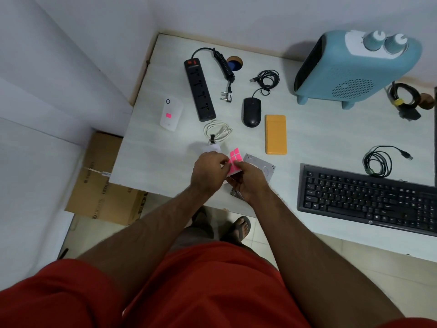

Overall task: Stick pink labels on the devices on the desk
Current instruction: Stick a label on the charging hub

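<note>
From the head camera, both hands meet low over the white desk surface (319,143), close to its near edge. The right hand (248,181) holds a small sheet of bright pink sticker labels (234,160) in a closed grip, and the sheet tilts up and away from the body. The left hand (208,169) has its fingertips pinched shut on the sheet's left edge, likely to peel one label off. A flat silver metal hard drive (264,165) lies right under the hands, so it is the nearest device. The white box-shaped router (171,113) far off to the left already wears one pink label. The long black power strip (199,88), black mouse (251,112) and orange power bank (275,134) lie further away, all bare.
</note>
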`<state>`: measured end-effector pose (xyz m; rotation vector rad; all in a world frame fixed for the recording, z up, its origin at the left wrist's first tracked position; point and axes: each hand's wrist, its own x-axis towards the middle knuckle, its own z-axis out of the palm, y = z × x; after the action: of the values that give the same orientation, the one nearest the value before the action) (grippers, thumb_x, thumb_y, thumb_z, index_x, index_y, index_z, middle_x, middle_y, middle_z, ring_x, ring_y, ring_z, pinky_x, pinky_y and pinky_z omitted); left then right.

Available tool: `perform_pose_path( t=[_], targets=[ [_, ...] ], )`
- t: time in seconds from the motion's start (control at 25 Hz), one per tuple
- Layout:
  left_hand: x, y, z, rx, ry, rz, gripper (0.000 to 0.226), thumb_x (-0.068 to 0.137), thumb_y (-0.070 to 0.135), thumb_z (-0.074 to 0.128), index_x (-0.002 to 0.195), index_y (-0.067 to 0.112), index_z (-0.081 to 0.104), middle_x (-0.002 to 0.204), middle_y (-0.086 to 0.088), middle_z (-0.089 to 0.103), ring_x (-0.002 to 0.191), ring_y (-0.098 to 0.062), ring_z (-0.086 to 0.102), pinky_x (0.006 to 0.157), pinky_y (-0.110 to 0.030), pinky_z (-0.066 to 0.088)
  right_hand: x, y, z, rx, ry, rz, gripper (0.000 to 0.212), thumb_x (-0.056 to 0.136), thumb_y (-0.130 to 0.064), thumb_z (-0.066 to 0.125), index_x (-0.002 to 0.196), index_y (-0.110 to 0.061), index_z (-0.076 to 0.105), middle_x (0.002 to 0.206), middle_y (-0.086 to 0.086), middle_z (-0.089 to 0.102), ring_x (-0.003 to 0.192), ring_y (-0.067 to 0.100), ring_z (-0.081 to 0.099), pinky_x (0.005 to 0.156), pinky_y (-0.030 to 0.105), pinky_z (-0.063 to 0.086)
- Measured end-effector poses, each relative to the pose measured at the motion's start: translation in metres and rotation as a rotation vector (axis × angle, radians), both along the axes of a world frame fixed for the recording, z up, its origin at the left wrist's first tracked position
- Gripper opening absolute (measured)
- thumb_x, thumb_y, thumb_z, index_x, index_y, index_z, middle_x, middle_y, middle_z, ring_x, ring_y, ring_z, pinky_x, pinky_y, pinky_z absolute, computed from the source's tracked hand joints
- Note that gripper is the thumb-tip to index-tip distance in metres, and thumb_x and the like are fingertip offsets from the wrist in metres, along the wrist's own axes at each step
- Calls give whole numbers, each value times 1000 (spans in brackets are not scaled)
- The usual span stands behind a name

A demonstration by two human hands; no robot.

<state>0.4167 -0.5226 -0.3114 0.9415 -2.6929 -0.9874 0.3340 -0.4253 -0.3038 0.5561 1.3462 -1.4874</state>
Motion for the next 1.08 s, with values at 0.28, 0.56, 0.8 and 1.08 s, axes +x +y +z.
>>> perform_pose_path(
  t=[0.28,0.56,0.8,1.08],
  targets=[
    [-8,10,-1,16,24,-60,30,91,32,63,103,6,74,94,-11,75,83,-23,68,77,-33,54,-3,16,-8,-27,-27,-34,14,96,-14,63,93,-3,70,86,12,74,79,21,72,74,32,59],
    [-15,27,-6,162,-46,20,28,93,29,60,107,8,73,100,-10,75,87,-22,69,84,-34,56,-6,29,-11,5,-24,-73,9,97,-10,58,95,-7,67,93,13,71,87,24,70,72,32,59],
    [-26,35,-21,250,-140,192,23,92,28,60,98,11,74,97,-5,74,86,-20,67,75,-26,49,-17,41,-39,326,263,173,13,98,-19,58,104,-10,67,107,11,71,95,28,69,76,37,60],
    [-37,46,-34,278,-167,328,19,90,25,60,93,12,73,95,-3,74,87,-18,66,73,-23,43,-25,53,-51,543,750,434,24,88,-22,69,111,-14,68,99,-2,71,86,14,61,74,24,43]
  ],
)
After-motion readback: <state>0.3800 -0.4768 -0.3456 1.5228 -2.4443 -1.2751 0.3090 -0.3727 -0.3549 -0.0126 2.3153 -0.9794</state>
